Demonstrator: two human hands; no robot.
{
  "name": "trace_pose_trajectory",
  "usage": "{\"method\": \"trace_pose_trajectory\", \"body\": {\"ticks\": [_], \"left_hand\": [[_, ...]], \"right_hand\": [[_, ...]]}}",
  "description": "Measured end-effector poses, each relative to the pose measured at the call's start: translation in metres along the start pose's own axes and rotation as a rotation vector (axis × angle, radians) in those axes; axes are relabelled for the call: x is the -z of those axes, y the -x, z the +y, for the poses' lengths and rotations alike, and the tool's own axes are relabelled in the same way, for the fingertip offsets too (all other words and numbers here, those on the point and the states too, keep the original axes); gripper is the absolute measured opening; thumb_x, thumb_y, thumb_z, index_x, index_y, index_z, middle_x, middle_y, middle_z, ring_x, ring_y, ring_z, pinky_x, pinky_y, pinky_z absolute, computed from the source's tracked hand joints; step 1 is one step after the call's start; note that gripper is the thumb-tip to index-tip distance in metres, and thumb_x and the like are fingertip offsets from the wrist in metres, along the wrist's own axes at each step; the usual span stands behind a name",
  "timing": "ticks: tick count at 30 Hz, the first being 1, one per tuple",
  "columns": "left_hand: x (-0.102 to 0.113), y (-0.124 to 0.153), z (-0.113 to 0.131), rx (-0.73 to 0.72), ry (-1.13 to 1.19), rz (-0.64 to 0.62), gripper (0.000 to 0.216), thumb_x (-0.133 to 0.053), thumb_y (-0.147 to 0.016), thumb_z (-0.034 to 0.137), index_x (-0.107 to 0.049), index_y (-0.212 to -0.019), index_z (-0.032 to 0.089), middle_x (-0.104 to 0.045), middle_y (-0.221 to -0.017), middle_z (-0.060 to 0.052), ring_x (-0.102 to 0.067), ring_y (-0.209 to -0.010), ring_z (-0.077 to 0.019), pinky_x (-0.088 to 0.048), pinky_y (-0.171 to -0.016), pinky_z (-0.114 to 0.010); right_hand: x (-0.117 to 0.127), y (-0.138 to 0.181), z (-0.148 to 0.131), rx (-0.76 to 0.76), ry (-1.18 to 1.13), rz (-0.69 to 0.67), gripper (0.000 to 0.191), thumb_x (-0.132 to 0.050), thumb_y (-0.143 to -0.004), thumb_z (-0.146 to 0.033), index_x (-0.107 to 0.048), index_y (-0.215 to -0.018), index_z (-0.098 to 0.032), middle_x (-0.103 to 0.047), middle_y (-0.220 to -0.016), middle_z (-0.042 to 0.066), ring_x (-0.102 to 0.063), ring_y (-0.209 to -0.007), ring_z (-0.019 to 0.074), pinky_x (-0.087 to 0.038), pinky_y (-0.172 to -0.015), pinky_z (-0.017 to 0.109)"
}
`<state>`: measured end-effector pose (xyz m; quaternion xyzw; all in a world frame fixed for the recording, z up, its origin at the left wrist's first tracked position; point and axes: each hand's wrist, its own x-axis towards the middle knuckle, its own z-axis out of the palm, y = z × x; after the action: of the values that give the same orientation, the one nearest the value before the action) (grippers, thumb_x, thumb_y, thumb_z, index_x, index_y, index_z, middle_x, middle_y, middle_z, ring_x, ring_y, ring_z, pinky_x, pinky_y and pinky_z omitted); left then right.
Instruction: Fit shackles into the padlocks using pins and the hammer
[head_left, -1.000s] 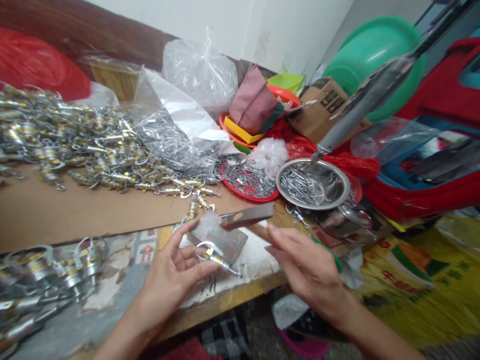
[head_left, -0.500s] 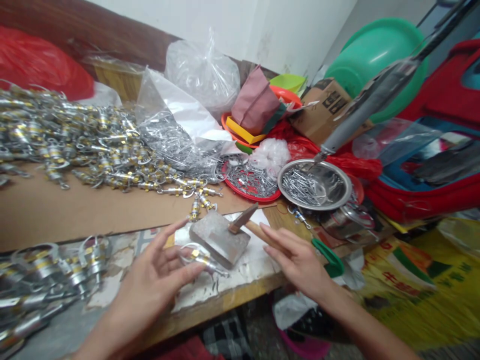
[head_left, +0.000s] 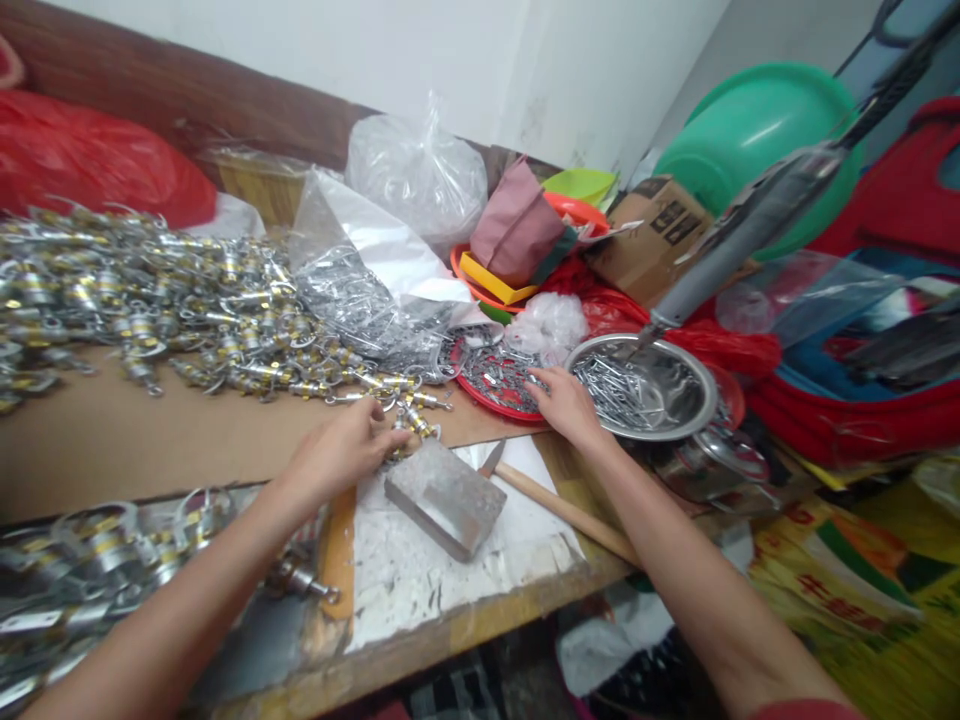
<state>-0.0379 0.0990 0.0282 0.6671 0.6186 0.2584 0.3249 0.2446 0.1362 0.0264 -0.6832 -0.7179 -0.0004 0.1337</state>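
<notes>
My left hand (head_left: 352, 440) reaches to the small metal fittings at the cardboard's edge. Its thumb and curled fingers close about a silver-and-yellow fitting (head_left: 397, 453), which is largely hidden. My right hand (head_left: 566, 402) is at the red tray (head_left: 504, 408) of small metal pieces. Its fingers stretch down apart among the pieces, and nothing is visible in them. Between my arms a grey metal block (head_left: 446, 500) lies on white paper (head_left: 390, 600). Beside it rests a hammer (head_left: 566, 510), its wooden handle pointing to the lower right, touched by neither hand.
A steel bowl (head_left: 705, 415) of metal pins stands right of the tray, with a grey tool (head_left: 720, 250) slanting above it. A heap of fittings (head_left: 150, 300) covers the back left, and larger fittings (head_left: 105, 550) lie front left. A clear bag (head_left: 360, 300) holds shiny parts.
The right hand has let go of the hammer and moved up to the red tray. My left hand has moved from beside the block, where it held a fitting, to the fittings behind it.
</notes>
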Motion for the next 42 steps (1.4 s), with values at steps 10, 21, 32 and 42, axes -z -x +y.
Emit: {"method": "trace_pose_trajectory", "body": {"ticks": [10, 21, 32, 42], "left_hand": [[0.005, 0.002, -0.003, -0.071, 0.023, -0.069, 0.023, -0.064, -0.057, 0.032, -0.071, -0.072, 0.017, -0.064, -0.051, 0.001, -0.056, -0.047, -0.0149, -0.038, -0.042, -0.022], [-0.002, 0.070, 0.018, -0.171, 0.382, -0.125, 0.028, -0.065, -0.067, 0.035, -0.065, -0.091, 0.020, -0.073, -0.089, -0.005, -0.066, -0.081, -0.0217, -0.053, -0.073, -0.032], [-0.036, 0.087, 0.001, -0.115, 0.326, 0.146, 0.049, -0.067, -0.063, 0.038, -0.063, -0.109, 0.020, -0.074, -0.094, -0.007, -0.068, -0.082, -0.0262, -0.050, -0.081, -0.042], [-0.036, 0.091, 0.006, -0.138, 0.398, 0.131, 0.057, -0.064, -0.068, 0.035, -0.052, -0.122, 0.022, -0.073, -0.096, -0.004, -0.068, -0.085, -0.0233, -0.051, -0.083, -0.037]], "right_hand": [[-0.029, -0.042, -0.014, 0.032, 0.070, -0.182, 0.026, -0.049, -0.087, -0.031, -0.055, -0.107, -0.017, -0.058, -0.108, 0.007, -0.057, -0.093, 0.0179, -0.047, -0.081, 0.038], [-0.023, -0.021, -0.010, -0.035, -0.060, 0.144, 0.030, -0.046, -0.085, -0.024, -0.060, -0.111, -0.028, -0.064, -0.110, 0.003, -0.058, -0.100, 0.0218, -0.042, -0.083, 0.032], [0.012, 0.047, -0.068, 0.186, -0.573, 0.100, 0.015, -0.055, -0.081, -0.026, -0.069, -0.081, -0.019, -0.068, -0.078, 0.001, -0.062, -0.074, 0.0114, -0.049, -0.067, 0.022], [0.017, 0.113, -0.111, 0.324, -1.086, -0.009, 0.027, -0.061, -0.069, -0.007, -0.063, -0.092, -0.020, -0.068, -0.077, 0.000, -0.064, -0.068, 0.0122, -0.054, -0.065, 0.023]]}}
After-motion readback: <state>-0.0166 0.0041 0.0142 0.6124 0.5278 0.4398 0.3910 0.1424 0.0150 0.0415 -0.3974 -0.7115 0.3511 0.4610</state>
